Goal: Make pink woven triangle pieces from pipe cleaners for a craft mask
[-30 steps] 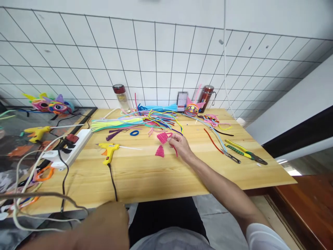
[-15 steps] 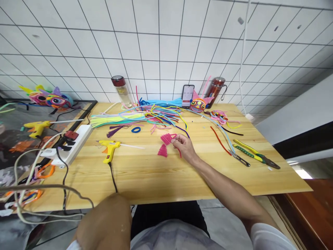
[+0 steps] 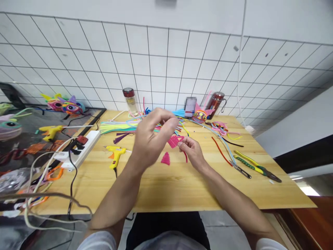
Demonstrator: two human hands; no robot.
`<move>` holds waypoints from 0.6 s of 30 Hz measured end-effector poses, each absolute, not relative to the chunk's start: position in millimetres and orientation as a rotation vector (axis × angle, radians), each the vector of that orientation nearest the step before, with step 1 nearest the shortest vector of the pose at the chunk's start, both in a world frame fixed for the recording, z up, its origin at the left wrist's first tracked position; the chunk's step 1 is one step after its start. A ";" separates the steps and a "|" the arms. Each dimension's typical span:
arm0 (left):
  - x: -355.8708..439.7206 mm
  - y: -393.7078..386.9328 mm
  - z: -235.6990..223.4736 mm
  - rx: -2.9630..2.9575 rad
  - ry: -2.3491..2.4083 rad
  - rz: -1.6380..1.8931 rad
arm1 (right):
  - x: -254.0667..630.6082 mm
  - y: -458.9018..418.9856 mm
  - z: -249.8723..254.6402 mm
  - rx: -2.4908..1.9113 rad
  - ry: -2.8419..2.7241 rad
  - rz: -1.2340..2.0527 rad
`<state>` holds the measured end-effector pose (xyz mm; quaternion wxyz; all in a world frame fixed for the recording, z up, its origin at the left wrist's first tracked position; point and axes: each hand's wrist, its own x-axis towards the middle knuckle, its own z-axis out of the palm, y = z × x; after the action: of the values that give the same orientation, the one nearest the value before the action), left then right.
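My right hand (image 3: 193,151) pinches a fan-shaped piece of pink pipe cleaner (image 3: 173,141), bent in tight zigzag rows. A loose pink end hangs below its fingers. Close to it, a smaller pink pipe-cleaner triangle (image 3: 165,159) lies flat on the wooden table (image 3: 166,187). My left hand (image 3: 153,137) is raised to the left of the held piece, closer to the camera. Its fingers curl in to meet the thumb, and whatever is between them, if anything, is hidden. Behind this hand, bundles of coloured pipe cleaners (image 3: 118,127) are partly covered.
Left of my hands lies a yellow glue gun (image 3: 116,154), with a white power strip (image 3: 84,149) and cables beyond. At the right are small snips (image 3: 241,171) and yellow-green pliers (image 3: 260,167). A glass bottle (image 3: 131,103), a phone (image 3: 190,107) and a red flask (image 3: 216,101) stand along the wall.
My left hand has come up over the table from the lower left, in front of the pipe-cleaner bundles. My right hand keeps its pinch on the pink piece. The view has tilted upward.
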<state>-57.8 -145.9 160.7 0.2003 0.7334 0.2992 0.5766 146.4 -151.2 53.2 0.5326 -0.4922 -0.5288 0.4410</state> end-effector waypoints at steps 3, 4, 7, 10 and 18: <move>-54.1 -109.0 159.4 2.063 0.772 1.247 | 150.0 -144.2 80.3 -1.150 -1.279 0.971; -53.0 -98.8 157.4 2.034 0.750 1.159 | 150.7 -141.2 88.1 -1.153 -1.294 0.951; -50.1 -81.1 148.5 1.898 0.726 1.055 | 150.9 -131.5 104.4 -1.173 -1.342 0.883; -47.4 -77.1 141.3 1.745 0.708 1.095 | 149.3 -123.3 110.8 -1.167 -1.387 0.814; -39.4 -76.1 136.3 1.693 0.671 1.137 | 150.5 -120.1 110.4 -1.125 -1.363 0.830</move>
<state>-39.4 -76.1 136.3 0.4772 0.6931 0.2746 0.4653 150.5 -120.1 110.4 0.5599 -0.4775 -0.5784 0.3520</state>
